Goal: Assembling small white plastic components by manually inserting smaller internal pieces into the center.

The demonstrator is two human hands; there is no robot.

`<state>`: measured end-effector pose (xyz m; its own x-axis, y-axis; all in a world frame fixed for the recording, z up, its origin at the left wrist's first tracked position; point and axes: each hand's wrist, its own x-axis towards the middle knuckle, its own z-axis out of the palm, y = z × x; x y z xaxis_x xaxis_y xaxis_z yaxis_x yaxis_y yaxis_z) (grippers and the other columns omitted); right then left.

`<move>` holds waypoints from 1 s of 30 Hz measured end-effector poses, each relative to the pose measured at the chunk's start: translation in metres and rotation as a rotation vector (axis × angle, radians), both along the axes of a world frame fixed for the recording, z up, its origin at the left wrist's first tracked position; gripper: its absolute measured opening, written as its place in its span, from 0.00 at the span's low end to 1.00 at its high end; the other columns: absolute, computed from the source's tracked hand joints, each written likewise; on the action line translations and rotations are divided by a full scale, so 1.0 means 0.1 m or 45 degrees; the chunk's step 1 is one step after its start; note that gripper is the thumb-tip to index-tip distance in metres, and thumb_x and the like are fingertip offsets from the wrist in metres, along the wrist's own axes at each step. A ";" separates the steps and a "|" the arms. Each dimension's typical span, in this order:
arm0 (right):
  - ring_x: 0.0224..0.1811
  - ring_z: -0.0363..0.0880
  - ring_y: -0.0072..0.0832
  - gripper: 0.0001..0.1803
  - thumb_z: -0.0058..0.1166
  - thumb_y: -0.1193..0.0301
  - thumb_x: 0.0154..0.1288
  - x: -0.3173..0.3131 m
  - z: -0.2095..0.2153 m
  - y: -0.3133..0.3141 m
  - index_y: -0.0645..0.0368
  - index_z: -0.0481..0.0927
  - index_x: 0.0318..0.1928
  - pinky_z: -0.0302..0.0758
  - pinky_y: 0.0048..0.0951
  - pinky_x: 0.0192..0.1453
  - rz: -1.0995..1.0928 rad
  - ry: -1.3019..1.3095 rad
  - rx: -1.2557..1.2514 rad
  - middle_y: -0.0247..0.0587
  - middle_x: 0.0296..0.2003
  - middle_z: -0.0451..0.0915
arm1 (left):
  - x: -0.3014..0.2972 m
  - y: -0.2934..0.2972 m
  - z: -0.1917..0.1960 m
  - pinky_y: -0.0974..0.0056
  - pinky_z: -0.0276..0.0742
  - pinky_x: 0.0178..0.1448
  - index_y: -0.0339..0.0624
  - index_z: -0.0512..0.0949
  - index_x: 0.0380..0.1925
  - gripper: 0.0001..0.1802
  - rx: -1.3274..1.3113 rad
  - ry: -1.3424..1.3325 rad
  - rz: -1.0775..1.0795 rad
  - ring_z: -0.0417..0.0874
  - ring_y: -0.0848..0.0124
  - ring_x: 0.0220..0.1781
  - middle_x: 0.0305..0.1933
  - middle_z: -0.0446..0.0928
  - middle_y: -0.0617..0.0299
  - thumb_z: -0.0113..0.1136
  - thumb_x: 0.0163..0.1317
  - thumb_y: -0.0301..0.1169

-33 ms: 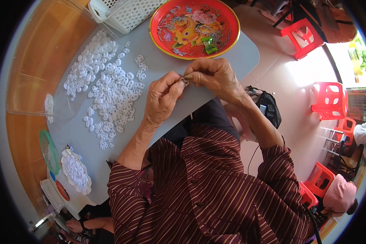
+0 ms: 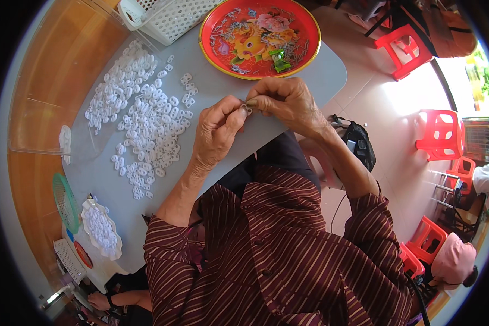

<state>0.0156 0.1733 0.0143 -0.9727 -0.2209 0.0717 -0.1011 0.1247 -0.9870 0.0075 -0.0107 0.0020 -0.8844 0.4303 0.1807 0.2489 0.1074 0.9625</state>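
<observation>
Above the table's near edge, my left hand (image 2: 216,127) and my right hand (image 2: 290,106) meet fingertip to fingertip. Both are closed, pinching a small pale piece with holes (image 2: 248,109) between thumbs and forefingers. My fingers cover much of it, so its full shape is hidden. To the left of my hands spreads a heap of small white two-holed plastic pieces (image 2: 152,117), with a few loose ones nearer to me. Just beyond my hands stands a round red tray (image 2: 314,43) with a flower pattern, holding many small metal bits and a green clip-like object (image 2: 280,61).
The grey table (image 2: 206,84) also bears a white perforated basket (image 2: 174,24) at the back. A white dish (image 2: 87,218) of white bits and a green sieve (image 2: 65,204) stand left. Another person's arm (image 2: 133,298) shows lower left. Red stools (image 2: 440,133) and a black bag (image 2: 358,149) are right.
</observation>
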 end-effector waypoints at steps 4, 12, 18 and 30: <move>0.25 0.70 0.15 0.09 0.59 0.69 0.61 -0.01 -0.04 0.00 0.64 0.80 0.32 0.69 0.20 0.30 -0.011 0.023 0.037 0.30 0.22 0.75 | 0.02 0.04 0.03 0.73 0.64 0.28 0.34 0.71 0.28 0.07 0.059 -0.035 -0.024 0.65 0.81 0.24 0.20 0.67 0.68 0.52 0.63 0.27; 0.27 0.77 0.18 0.10 0.58 0.68 0.62 0.00 0.04 -0.06 0.65 0.80 0.34 0.73 0.24 0.31 -0.056 0.024 0.177 0.37 0.23 0.80 | 0.03 0.02 -0.01 0.73 0.64 0.28 0.34 0.72 0.30 0.07 0.003 0.091 0.050 0.64 0.81 0.23 0.21 0.66 0.69 0.52 0.63 0.27; 0.28 0.76 0.17 0.11 0.58 0.68 0.63 0.01 0.05 -0.03 0.65 0.79 0.35 0.73 0.22 0.32 -0.027 0.033 0.008 0.36 0.25 0.80 | 0.04 0.04 0.04 0.73 0.65 0.29 0.34 0.71 0.28 0.06 -0.021 0.044 0.070 0.65 0.81 0.24 0.20 0.67 0.69 0.51 0.62 0.26; 0.25 0.75 0.18 0.10 0.58 0.70 0.62 0.06 -0.03 -0.22 0.66 0.79 0.31 0.73 0.24 0.30 -0.291 0.137 0.114 0.37 0.22 0.79 | 0.05 0.03 -0.01 0.72 0.66 0.29 0.34 0.71 0.30 0.06 -0.028 0.151 0.108 0.65 0.80 0.23 0.21 0.68 0.66 0.52 0.62 0.27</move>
